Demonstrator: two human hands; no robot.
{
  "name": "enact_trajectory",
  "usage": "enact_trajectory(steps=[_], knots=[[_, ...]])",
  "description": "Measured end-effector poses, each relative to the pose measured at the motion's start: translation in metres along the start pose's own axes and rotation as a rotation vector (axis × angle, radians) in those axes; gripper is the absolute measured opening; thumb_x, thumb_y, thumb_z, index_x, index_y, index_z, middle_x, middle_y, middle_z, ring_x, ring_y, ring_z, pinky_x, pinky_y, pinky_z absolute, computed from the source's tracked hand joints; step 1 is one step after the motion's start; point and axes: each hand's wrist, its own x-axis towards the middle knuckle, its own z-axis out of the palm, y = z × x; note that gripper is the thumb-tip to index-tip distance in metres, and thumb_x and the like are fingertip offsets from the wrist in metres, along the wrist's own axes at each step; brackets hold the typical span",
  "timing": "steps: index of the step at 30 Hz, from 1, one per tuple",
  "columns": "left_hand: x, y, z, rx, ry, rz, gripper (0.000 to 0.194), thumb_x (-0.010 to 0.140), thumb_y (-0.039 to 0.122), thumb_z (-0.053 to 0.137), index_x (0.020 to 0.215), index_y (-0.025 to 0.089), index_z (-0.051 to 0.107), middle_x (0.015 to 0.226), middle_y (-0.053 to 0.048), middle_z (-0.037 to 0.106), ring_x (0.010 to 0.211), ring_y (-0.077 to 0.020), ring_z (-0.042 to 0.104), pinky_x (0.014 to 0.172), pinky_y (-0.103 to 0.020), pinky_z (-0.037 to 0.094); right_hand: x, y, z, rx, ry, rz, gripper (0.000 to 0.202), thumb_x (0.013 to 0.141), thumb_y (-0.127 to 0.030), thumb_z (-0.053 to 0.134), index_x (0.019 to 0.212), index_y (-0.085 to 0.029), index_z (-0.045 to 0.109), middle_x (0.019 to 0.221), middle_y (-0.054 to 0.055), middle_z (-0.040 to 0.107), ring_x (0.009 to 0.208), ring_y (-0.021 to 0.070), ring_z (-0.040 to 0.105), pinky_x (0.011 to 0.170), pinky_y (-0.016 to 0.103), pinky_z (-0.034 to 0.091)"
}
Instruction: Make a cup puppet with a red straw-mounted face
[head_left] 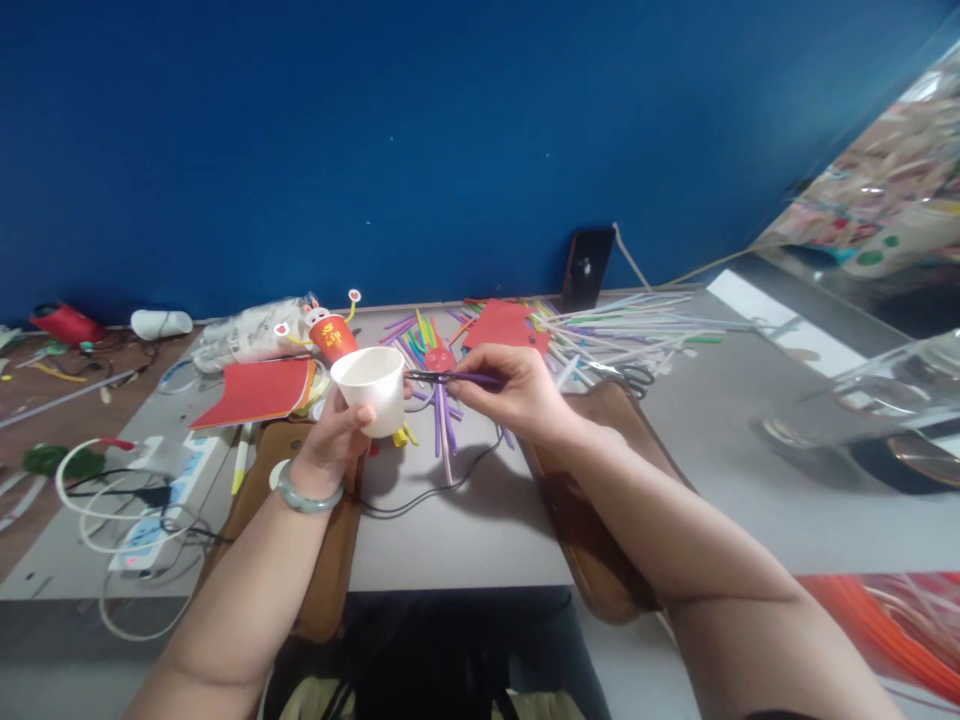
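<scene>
My left hand is wrapped round a white paper cup, held upright above the table with its mouth tipped slightly towards me. In my right hand is a slim dark tool, purplish along its shaft, pinched between thumb and fingers. Its far end reaches the cup's right side near the rim; I cannot tell whether it touches. Behind the cup stands a red paper cup with gold markings, eyes and stick arms ending in hearts. Colourful pipe cleaners spread out below and behind the tool.
Red paper sheets lie at left, near a sleeve of stacked cups and a power strip with tangled cables. A phone leans on the blue wall. Scissors rest among pale pipe cleaners. Brown pads lie under my forearms.
</scene>
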Motion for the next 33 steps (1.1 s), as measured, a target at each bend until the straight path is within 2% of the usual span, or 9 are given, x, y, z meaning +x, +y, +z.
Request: enact_trajectory(steps=[4, 10, 14, 17, 24, 28, 33], knots=[[0.001, -0.001, 0.002, -0.018, -0.007, 0.006, 0.066, 0.061, 0.047, 0.084, 0.118, 0.02, 0.063, 0.093, -0.01, 0.073, 0.094, -0.0317, 0.071, 0.076, -0.041, 0.059, 0.0, 0.0, 0.0, -0.033, 0.012, -0.01, 0.015, 0.077, -0.028, 0.072, 0.076, -0.014, 0.067, 0.064, 0.0, 0.062, 0.057, 0.009, 0.052, 0.052, 0.022, 0.042], [0.0, 0.004, 0.01, -0.002, 0.047, -0.013, 0.065, 0.058, 0.033, 0.083, 0.117, 0.018, 0.063, 0.09, -0.007, 0.072, 0.09, -0.028, 0.07, 0.078, -0.039, 0.057, 0.001, -0.002, 0.0, -0.099, 0.018, -0.034, 0.011, 0.076, -0.024, 0.069, 0.072, -0.014, 0.066, 0.065, 0.0, 0.063, 0.057, 0.0086, 0.053, 0.052, 0.021, 0.041], [-0.001, 0.008, 0.014, 0.023, 0.05, -0.041, 0.055, 0.06, 0.028, 0.079, 0.112, 0.016, 0.065, 0.09, -0.006, 0.071, 0.083, -0.024, 0.069, 0.072, -0.035, 0.056, 0.002, -0.002, 0.001, -0.12, 0.011, -0.014, 0.012, 0.077, -0.025, 0.068, 0.073, -0.014, 0.066, 0.062, 0.0, 0.063, 0.055, 0.0096, 0.055, 0.052, 0.022, 0.044], [0.0, 0.008, 0.015, 0.021, 0.026, -0.054, 0.052, 0.06, 0.031, 0.081, 0.108, 0.015, 0.066, 0.088, -0.007, 0.071, 0.081, -0.0234, 0.069, 0.068, -0.032, 0.054, 0.002, -0.002, 0.002, -0.124, 0.012, 0.005, 0.013, 0.078, -0.026, 0.068, 0.073, -0.015, 0.066, 0.062, 0.001, 0.064, 0.056, 0.0106, 0.057, 0.054, 0.023, 0.045], [0.001, 0.005, 0.012, -0.01, 0.053, -0.081, 0.071, 0.059, 0.044, 0.085, 0.12, 0.015, 0.062, 0.088, -0.009, 0.073, 0.083, -0.0268, 0.072, 0.068, -0.032, 0.054, 0.001, -0.002, 0.003, -0.16, 0.025, 0.012, 0.012, 0.076, -0.026, 0.068, 0.072, -0.015, 0.066, 0.061, 0.0, 0.063, 0.055, 0.0099, 0.055, 0.053, 0.023, 0.043], [0.001, 0.004, 0.012, -0.054, 0.056, -0.065, 0.069, 0.061, 0.044, 0.083, 0.121, 0.017, 0.062, 0.086, -0.008, 0.073, 0.084, -0.0271, 0.073, 0.071, -0.034, 0.057, 0.001, 0.0, 0.003, -0.164, 0.033, -0.001, 0.013, 0.076, -0.026, 0.068, 0.071, -0.014, 0.066, 0.063, 0.001, 0.063, 0.057, 0.0096, 0.053, 0.053, 0.022, 0.042], [0.001, -0.002, 0.008, -0.078, 0.074, -0.067, 0.067, 0.06, 0.044, 0.082, 0.118, 0.017, 0.062, 0.086, -0.008, 0.074, 0.078, -0.027, 0.073, 0.066, -0.035, 0.058, 0.0, 0.003, 0.005, -0.176, 0.025, -0.025, 0.012, 0.078, -0.025, 0.068, 0.073, -0.014, 0.067, 0.063, 0.001, 0.062, 0.056, 0.0095, 0.052, 0.052, 0.023, 0.04]])
